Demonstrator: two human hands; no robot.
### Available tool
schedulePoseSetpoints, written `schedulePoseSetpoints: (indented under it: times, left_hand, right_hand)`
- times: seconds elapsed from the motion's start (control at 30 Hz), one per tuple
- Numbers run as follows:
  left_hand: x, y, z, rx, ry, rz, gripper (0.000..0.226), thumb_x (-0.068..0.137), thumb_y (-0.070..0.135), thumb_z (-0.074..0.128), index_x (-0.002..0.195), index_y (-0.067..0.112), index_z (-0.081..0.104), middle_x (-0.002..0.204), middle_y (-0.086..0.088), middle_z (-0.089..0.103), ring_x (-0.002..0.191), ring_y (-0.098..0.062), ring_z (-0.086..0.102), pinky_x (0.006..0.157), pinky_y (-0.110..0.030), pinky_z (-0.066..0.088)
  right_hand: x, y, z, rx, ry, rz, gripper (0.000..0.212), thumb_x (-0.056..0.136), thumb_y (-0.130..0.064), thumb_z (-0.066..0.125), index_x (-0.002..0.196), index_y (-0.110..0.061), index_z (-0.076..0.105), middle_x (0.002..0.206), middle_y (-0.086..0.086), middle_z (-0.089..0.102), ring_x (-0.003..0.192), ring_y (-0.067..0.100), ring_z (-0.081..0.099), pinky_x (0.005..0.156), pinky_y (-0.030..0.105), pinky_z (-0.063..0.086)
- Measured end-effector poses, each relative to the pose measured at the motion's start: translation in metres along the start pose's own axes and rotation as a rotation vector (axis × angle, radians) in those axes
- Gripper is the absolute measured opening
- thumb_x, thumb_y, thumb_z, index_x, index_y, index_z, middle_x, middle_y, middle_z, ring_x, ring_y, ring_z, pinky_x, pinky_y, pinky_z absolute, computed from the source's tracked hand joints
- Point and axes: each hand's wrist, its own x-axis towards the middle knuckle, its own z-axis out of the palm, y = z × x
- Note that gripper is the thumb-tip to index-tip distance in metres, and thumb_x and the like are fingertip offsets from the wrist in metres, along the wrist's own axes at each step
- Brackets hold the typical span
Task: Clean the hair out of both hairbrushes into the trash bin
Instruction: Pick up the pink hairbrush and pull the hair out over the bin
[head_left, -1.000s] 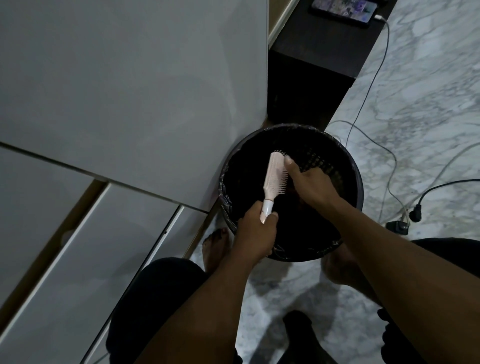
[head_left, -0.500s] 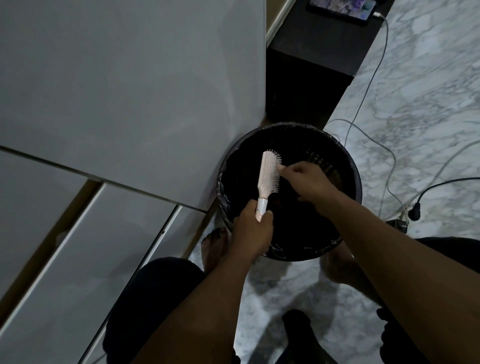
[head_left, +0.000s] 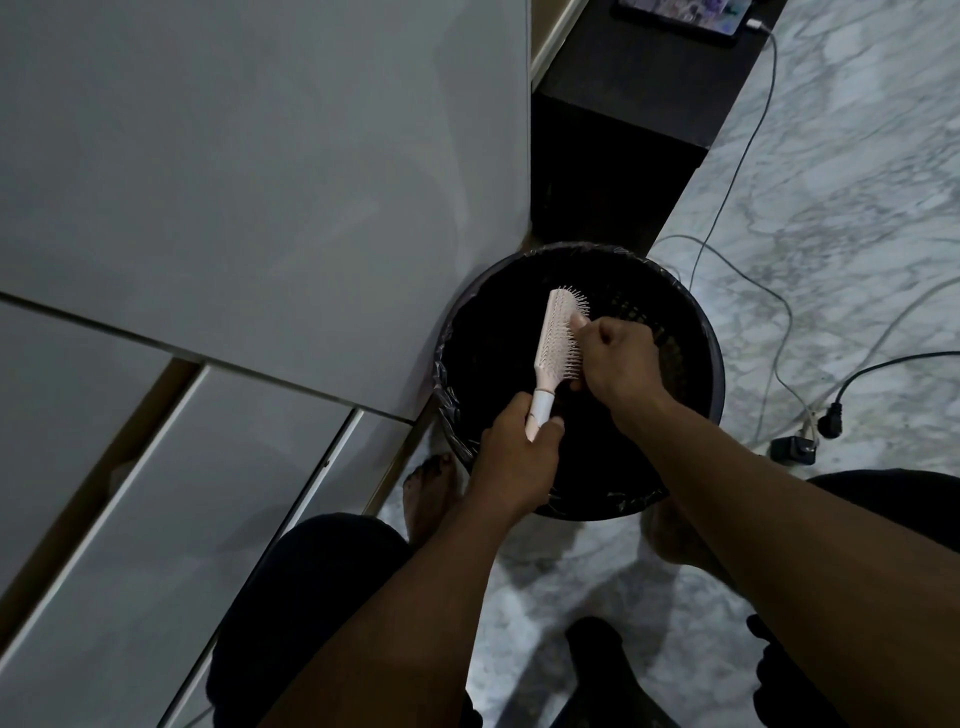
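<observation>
White cabinet panels (head_left: 234, 171) are filling the left of the frame. A phone (head_left: 685, 13) is lying at the top edge on a dark cabinet (head_left: 639, 114), with a cable (head_left: 737, 171) trailing from it over the marble floor (head_left: 857, 182). A black plug (head_left: 831, 423) is resting at the right.

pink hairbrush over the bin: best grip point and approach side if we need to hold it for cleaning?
Grip the handle at the bottom end of the pink hairbrush, coming from below, as the left hand does. The narrow handle fits a closed fist and leaves the bristle face open toward the right hand, above the trash bin.
</observation>
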Motion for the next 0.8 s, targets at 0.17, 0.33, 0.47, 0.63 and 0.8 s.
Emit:
schedulePoseSetpoints:
  times: [0.17, 0.33, 0.47, 0.63, 0.8]
  left_hand:
    - [0.002, 0.000, 0.000, -0.085, 0.009, -0.057, 0.016, 0.099, 0.021, 0.057, 0.087, 0.015, 0.050, 0.069, -0.003, 0.046, 0.048, -0.018, 0.047, 0.040, -0.029, 0.047]
    - [0.005, 0.002, -0.004, -0.128, 0.023, -0.143, 0.013, 0.102, 0.025, 0.053, 0.098, 0.012, 0.052, 0.071, -0.008, 0.052, 0.027, -0.012, 0.046, 0.032, -0.019, 0.038]
    - [0.005, 0.005, -0.003, -0.183, -0.026, -0.160, 0.015, 0.102, 0.023, 0.053, 0.088, 0.018, 0.049, 0.065, -0.002, 0.048, 0.026, -0.011, 0.044, 0.040, -0.026, 0.043]
    - [-0.001, 0.006, -0.003, -0.108, -0.069, -0.177, 0.017, 0.103, 0.024, 0.051, 0.107, 0.008, 0.054, 0.069, -0.005, 0.051, 0.034, -0.014, 0.051, 0.035, -0.021, 0.041]
    - [-0.006, -0.002, -0.003, -0.020, -0.084, -0.088, 0.015, 0.102, 0.023, 0.053, 0.103, 0.008, 0.053, 0.076, -0.007, 0.050, 0.046, -0.017, 0.051, 0.036, -0.023, 0.044]
  right_hand:
    - [0.000, 0.004, -0.003, -0.307, 0.153, -0.241, 0.044, 0.099, -0.044, 0.051, 0.075, -0.009, 0.063, 0.062, 0.002, 0.062, 0.061, 0.022, 0.062, 0.061, 0.035, 0.048]
    - [0.014, 0.003, -0.009, -0.033, 0.145, -0.107, 0.009, 0.099, -0.027, 0.051, 0.098, -0.017, 0.051, 0.084, 0.004, 0.061, 0.080, 0.025, 0.064, 0.076, 0.042, 0.054]
    - [0.010, 0.004, -0.002, -0.099, -0.107, -0.260, 0.008, 0.091, -0.019, 0.064, 0.099, -0.020, 0.067, 0.085, 0.001, 0.065, 0.069, 0.009, 0.057, 0.067, 0.023, 0.047]
    - [0.011, 0.009, 0.004, -0.361, -0.178, -0.333, 0.020, 0.090, -0.034, 0.067, 0.100, -0.020, 0.077, 0.099, 0.007, 0.072, 0.084, 0.013, 0.066, 0.075, 0.022, 0.045]
    - [0.009, 0.001, -0.005, -0.402, -0.160, -0.315, 0.019, 0.089, -0.029, 0.072, 0.086, -0.011, 0.078, 0.075, -0.005, 0.067, 0.073, 0.011, 0.061, 0.071, 0.028, 0.047]
